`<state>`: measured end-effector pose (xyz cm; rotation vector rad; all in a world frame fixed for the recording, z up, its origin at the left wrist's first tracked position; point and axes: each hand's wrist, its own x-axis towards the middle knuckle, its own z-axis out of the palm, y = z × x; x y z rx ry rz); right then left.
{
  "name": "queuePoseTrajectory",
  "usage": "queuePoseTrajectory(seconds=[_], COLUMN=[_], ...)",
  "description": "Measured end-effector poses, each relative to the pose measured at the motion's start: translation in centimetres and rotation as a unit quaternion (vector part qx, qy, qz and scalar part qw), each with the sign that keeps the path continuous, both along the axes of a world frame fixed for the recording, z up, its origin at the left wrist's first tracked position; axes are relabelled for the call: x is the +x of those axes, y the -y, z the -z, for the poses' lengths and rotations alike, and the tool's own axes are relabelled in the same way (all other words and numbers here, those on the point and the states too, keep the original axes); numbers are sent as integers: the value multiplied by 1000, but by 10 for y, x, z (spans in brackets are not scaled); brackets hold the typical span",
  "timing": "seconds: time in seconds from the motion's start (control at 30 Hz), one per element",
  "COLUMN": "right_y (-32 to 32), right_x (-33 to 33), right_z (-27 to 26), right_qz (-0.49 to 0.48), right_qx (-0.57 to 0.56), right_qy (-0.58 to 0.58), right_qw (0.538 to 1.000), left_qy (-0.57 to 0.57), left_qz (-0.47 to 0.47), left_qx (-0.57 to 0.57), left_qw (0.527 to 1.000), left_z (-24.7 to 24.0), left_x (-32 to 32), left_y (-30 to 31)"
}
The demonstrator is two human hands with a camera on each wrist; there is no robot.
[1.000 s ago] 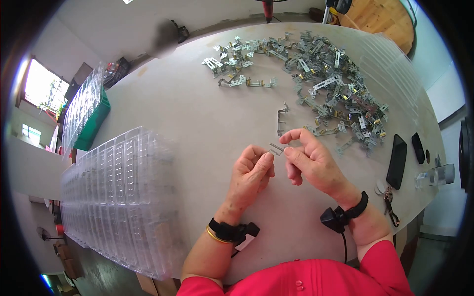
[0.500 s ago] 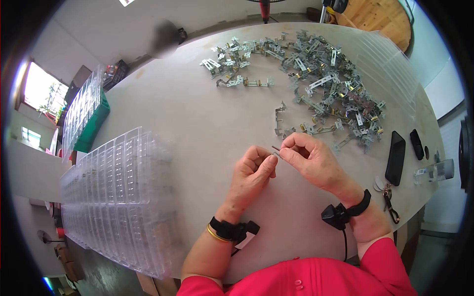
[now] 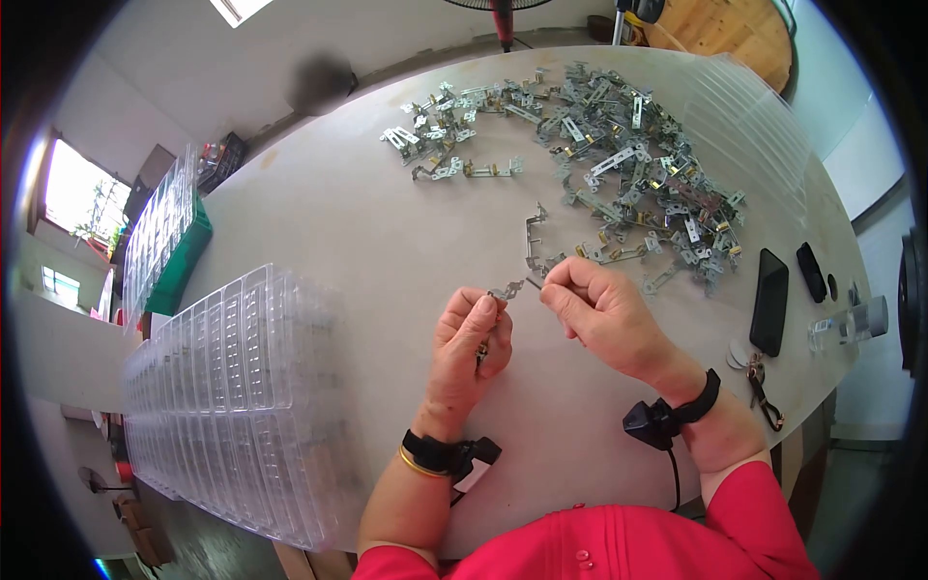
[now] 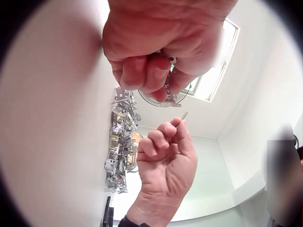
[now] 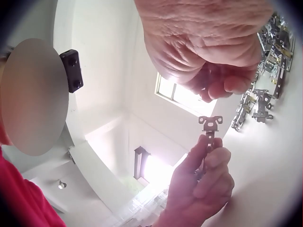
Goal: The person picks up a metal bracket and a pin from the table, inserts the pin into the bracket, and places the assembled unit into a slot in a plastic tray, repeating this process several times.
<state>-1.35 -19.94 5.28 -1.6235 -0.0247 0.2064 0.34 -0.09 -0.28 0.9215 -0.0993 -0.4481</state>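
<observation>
My left hand (image 3: 462,343) grips a metal bracket, its winged, holed end plate (image 5: 210,124) standing up past the thumb and fingertips. The rest of the bracket is largely hidden inside the curled fingers. A thin metal pin (image 4: 184,115) is pinched between thumb and index finger of my right hand (image 3: 614,314), and its free tip points toward the bracket's end plate with a small gap between. Beyond the hands, a loose bracket (image 3: 531,237) lies on the table, and a large pile of metal brackets (image 3: 638,164) spreads behind it.
Stacked clear plastic trays (image 3: 232,387) stand on the left of the table (image 3: 387,232), with a green crate (image 3: 179,266) farther back. At the right lie a black phone (image 3: 768,302), keys (image 3: 759,387) and a clear bottle (image 3: 855,324). More clear sheets (image 3: 749,126) sit at the far right.
The left hand has turned and moved slightly left, bringing the bracket's end plate into view. The right hand's fingers have closed in around the pin. The hands have drawn a little apart.
</observation>
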Motion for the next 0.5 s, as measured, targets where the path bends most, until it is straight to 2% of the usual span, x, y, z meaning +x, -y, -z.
queuePoseTrajectory(seconds=[0.5], right_y=[0], right_x=[1], right_z=[6], right_qz=[-21], right_qx=[-53], right_qy=[13], right_qw=[998], left_qy=[20], left_qz=[1], left_qx=[-10], left_qw=[1000], left_z=[0], left_x=[-1], left_y=[0])
